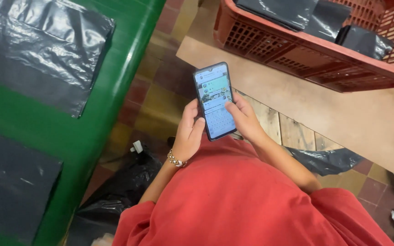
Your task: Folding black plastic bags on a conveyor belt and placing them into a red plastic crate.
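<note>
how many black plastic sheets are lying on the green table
2: one black sheet at the far end of the green table, another at the near end. More may lie outside the view.

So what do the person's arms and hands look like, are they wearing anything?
Both arms are bare from the short sleeves of a loose red cotton shirt down to the fingers. The left hand has a beaded bracelet around its wrist, patterned in light and dark beads. The right hand wears no bracelet, and no rings, watch or gloves show on either hand.

Red shirt (pixel 251 200), green table (pixel 92 132), black bags (pixel 37 50), orange-red crate (pixel 306 50)
</note>
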